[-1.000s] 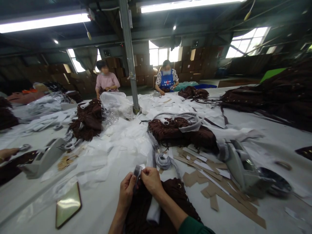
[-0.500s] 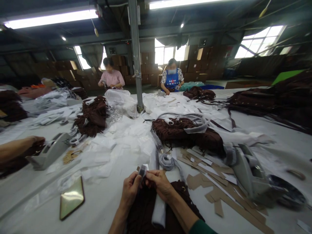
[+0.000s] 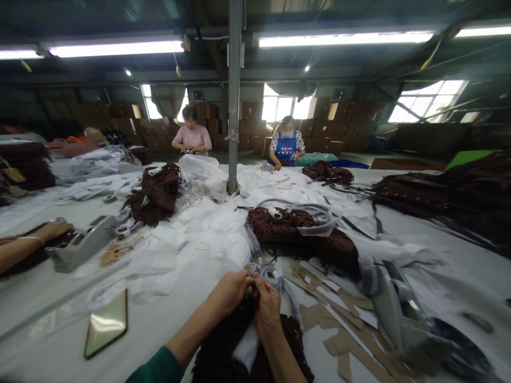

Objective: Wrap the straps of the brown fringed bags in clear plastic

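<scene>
My left hand (image 3: 233, 287) and my right hand (image 3: 266, 303) meet with pinched fingertips above a dark brown fringed bag (image 3: 217, 338). Between them is the end of a grey strip (image 3: 252, 268), mostly hidden by the fingers; both hands are closed on it. Under my right wrist, a white wrapped roll (image 3: 245, 348) lies across the bag. Just beyond my fingertips rests a coil of grey translucent band (image 3: 273, 274) on the table.
Brown cardboard strips (image 3: 347, 324) and a grey tape dispenser (image 3: 403, 314) lie to the right. Left are a gold phone-like slab (image 3: 107, 324), another dispenser (image 3: 85, 242) and a co-worker's hand (image 3: 56, 230). A fringed brown bundle (image 3: 299, 229), white sheets (image 3: 199, 229) and a post (image 3: 233, 106) stand ahead.
My hands have moved slightly forward and right, and my left forearm now reaches further in. The grey strip has turned and is more covered by fingers. The view has tilted up.
</scene>
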The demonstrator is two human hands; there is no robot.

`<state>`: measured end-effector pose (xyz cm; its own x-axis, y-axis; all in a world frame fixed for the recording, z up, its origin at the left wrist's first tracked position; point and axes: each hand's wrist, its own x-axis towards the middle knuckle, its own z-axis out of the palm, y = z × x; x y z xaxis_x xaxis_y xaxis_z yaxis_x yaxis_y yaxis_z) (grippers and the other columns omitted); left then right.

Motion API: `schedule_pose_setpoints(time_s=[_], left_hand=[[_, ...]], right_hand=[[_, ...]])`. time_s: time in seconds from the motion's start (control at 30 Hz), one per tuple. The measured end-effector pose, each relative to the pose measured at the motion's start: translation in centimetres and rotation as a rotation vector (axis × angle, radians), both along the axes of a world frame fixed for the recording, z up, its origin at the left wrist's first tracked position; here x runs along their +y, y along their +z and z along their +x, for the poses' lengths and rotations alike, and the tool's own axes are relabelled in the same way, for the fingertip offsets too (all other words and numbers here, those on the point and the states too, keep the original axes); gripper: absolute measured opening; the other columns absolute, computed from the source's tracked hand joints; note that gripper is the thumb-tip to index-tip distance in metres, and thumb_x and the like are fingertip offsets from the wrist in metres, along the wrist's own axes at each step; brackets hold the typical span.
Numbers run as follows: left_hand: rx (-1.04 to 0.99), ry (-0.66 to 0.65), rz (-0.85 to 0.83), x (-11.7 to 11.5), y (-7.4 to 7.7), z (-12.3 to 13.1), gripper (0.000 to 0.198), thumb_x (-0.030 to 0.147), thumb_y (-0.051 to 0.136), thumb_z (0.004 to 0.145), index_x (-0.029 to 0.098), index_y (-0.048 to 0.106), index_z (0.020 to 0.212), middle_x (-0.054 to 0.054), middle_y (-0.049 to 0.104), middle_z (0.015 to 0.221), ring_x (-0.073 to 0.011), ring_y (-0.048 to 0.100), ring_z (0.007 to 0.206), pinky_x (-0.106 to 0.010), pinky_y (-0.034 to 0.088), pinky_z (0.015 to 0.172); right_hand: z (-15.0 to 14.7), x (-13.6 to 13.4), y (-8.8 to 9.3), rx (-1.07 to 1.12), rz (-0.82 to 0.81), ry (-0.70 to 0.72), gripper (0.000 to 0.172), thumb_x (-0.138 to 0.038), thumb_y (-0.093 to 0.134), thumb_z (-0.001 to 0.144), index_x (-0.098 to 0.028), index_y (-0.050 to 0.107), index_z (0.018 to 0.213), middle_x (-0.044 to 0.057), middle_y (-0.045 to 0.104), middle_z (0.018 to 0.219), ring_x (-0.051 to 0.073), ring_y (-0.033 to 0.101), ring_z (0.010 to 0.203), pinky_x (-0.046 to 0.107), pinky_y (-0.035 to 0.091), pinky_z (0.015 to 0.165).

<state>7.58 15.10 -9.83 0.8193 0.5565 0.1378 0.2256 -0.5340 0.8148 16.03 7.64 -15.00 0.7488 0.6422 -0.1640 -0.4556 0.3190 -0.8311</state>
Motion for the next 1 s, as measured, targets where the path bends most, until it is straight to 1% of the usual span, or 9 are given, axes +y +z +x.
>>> schedule_pose_setpoints(time_s=[0.13, 0.3, 0.4, 0.5, 0.57, 0.73, 0.83, 0.9, 1.0], left_hand=[[-0.035, 0.092, -0.051, -0.9, -1.8, 0.1, 0.023, 0.030, 0.041, 0.089, 0.019, 0.057, 0.078, -0.004, 0.060, 0.070, -0.0169, 0.053, 0.064, -0.029, 0.036, 0.064], [-0.119, 0.179, -0.237, -0.8, -3.3, 0.1, 0.031, 0.044, 0.042, 0.088, 0.017, 0.056, 0.079, -0.003, 0.059, 0.070, -0.0160, 0.054, 0.065, -0.027, 0.041, 0.062], [-0.156, 0.145, -0.389, -0.5, -3.2, -0.1, 0.042, 0.054, 0.047, 0.083, 0.015, 0.055, 0.095, -0.003, 0.060, 0.068, -0.0150, 0.056, 0.059, -0.025, 0.043, 0.055], [-0.207, 0.048, -0.571, -0.3, -2.9, -0.5, 0.051, 0.059, 0.053, 0.078, 0.014, 0.056, 0.102, -0.004, 0.064, 0.074, -0.0150, 0.059, 0.062, -0.026, 0.046, 0.060], [-0.222, 0.035, -0.596, -0.4, -2.9, -0.7, 0.049, 0.060, 0.056, 0.076, 0.014, 0.061, 0.092, -0.003, 0.064, 0.071, -0.0141, 0.058, 0.061, -0.025, 0.045, 0.060], [-0.233, 0.242, -0.461, -0.2, -4.2, -0.8, 0.044, 0.056, 0.055, 0.077, 0.016, 0.054, 0.059, 0.003, 0.051, 0.050, -0.0105, 0.046, 0.049, -0.023, 0.033, 0.049], [-0.230, 0.246, -0.507, 0.5, -4.4, -1.0, 0.044, 0.058, 0.054, 0.075, 0.016, 0.056, 0.062, 0.003, 0.054, 0.052, -0.0104, 0.047, 0.045, -0.023, 0.034, 0.046], [-0.227, 0.196, -0.561, 0.9, -4.2, -1.4, 0.047, 0.061, 0.053, 0.074, 0.015, 0.058, 0.068, 0.002, 0.058, 0.055, -0.0102, 0.048, 0.044, -0.023, 0.035, 0.046], [-0.226, 0.102, -0.623, 1.3, -3.6, -1.8, 0.052, 0.065, 0.053, 0.072, 0.013, 0.060, 0.074, 0.000, 0.060, 0.056, -0.0095, 0.048, 0.043, -0.022, 0.035, 0.045]], right_hand=[[0.6, 0.0, -0.6, -0.036, 0.008, 0.089, 0.035, -0.045, 0.079, 0.064, -0.013, 0.064, 0.066, -0.008, 0.037, 0.048, 0.005, 0.028, 0.045, 0.020, 0.023, 0.041], [0.7, 0.0, -0.8, -0.087, 0.020, 0.171, 0.036, -0.045, 0.078, 0.066, -0.014, 0.061, 0.061, -0.007, 0.040, 0.048, 0.005, 0.031, 0.046, 0.019, 0.023, 0.042], [0.6, -0.1, -0.4, -0.073, 0.031, 0.230, 0.037, -0.048, 0.078, 0.066, -0.014, 0.063, 0.063, -0.005, 0.043, 0.048, 0.006, 0.034, 0.046, 0.019, 0.025, 0.043], [0.4, -0.3, -0.2, -0.061, 0.047, 0.290, 0.037, -0.048, 0.077, 0.067, -0.014, 0.063, 0.066, -0.004, 0.046, 0.051, 0.007, 0.038, 0.047, 0.020, 0.029, 0.044], [0.3, -0.3, -0.2, -0.080, 0.032, 0.311, 0.038, -0.050, 0.077, 0.066, -0.015, 0.064, 0.067, -0.004, 0.047, 0.051, 0.008, 0.039, 0.047, 0.020, 0.030, 0.044], [0.3, -0.1, -0.5, -0.309, -0.157, 0.247, 0.046, -0.059, 0.073, 0.067, -0.017, 0.058, 0.055, -0.004, 0.045, 0.041, 0.009, 0.038, 0.039, 0.022, 0.029, 0.040], [0.6, -0.7, 0.3, -0.436, -0.225, 0.210, 0.039, -0.051, 0.075, 0.067, -0.015, 0.066, 0.079, -0.002, 0.057, 0.049, 0.013, 0.050, 0.043, 0.023, 0.038, 0.043], [1.0, -1.4, 1.2, -0.526, -0.185, 0.273, 0.051, -0.043, 0.078, 0.066, -0.017, 0.062, 0.107, 0.002, 0.068, 0.068, 0.019, 0.064, 0.061, 0.027, 0.049, 0.055], [1.9, -2.4, 2.7, -0.744, -0.131, 0.430, 0.047, -0.034, 0.075, 0.070, -0.021, 0.061, 0.113, 0.006, 0.069, 0.098, 0.023, 0.066, 0.089, 0.033, 0.052, 0.076]])
